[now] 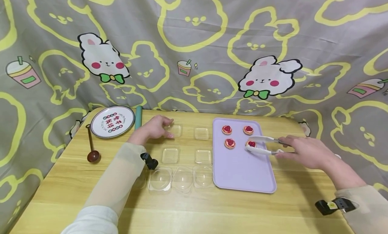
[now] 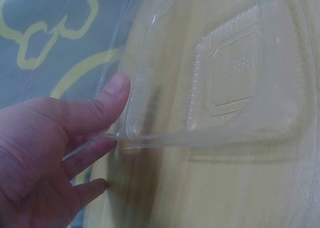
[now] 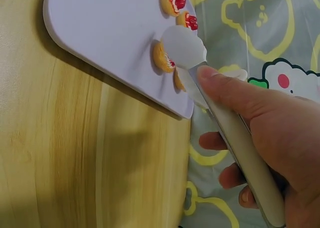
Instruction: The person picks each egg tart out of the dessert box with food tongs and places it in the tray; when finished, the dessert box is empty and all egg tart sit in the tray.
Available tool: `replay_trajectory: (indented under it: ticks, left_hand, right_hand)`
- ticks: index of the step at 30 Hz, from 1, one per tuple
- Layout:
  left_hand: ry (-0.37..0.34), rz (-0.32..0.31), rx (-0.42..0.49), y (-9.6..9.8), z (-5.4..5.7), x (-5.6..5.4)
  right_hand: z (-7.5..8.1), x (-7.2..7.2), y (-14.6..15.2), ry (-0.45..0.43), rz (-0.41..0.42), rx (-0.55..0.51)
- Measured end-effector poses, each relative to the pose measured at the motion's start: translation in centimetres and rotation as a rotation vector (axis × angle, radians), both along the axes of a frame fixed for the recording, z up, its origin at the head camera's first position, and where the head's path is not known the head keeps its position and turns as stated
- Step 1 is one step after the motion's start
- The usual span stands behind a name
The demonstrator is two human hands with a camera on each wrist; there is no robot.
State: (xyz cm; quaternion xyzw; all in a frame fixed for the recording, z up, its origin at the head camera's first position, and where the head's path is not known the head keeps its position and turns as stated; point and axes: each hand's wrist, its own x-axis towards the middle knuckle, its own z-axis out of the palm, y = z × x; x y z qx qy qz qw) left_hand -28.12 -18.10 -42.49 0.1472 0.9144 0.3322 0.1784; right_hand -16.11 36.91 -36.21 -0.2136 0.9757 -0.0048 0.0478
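Note:
My right hand (image 1: 310, 152) grips a pair of tongs (image 1: 263, 138) with white tips over the lilac tray (image 1: 242, 173). The tips stand on either side of a small red-topped tart (image 1: 251, 144); whether they squeeze it I cannot tell. Three more tarts, one of them a tart (image 1: 229, 143) just left of the tongs, sit on the tray. At the back of the table, my left hand (image 1: 155, 127) holds the edge of a clear plastic container (image 1: 175, 130) between thumb and fingers. In the left wrist view, the thumb lies against the container's side wall (image 2: 137, 102).
Several other clear containers (image 1: 170, 155) stand in rows left of the tray, with rounded clear lids (image 1: 183, 178) in front. At left are a white plate (image 1: 100, 127), a brown ladle (image 1: 93, 155) and a green roll (image 1: 138, 116). A patterned curtain (image 1: 206, 58) hangs behind the table.

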Motion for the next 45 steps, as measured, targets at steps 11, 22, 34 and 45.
replay_trajectory:
  ticks: [11, 22, 34, 45]
  left_hand:
    - [0.001, -0.007, -0.001, -0.1, -0.2, -0.2]
    - [0.024, -0.009, 0.006, -1.1, -0.7, -0.3]
    - [0.039, -0.014, 0.060, -2.0, -0.9, 0.4]
    - [0.053, -0.055, 0.060, -1.9, -0.6, 0.6]
  right_hand:
    - [0.8, 2.2, 1.1, 0.047, -0.136, -0.106]
    - [-3.2, 3.3, 3.6, 0.123, -0.317, -0.312]
    - [-8.6, 3.1, 4.1, 0.050, -0.450, -0.359]
    - [-9.2, 3.1, 4.6, 0.035, -0.480, -0.342]
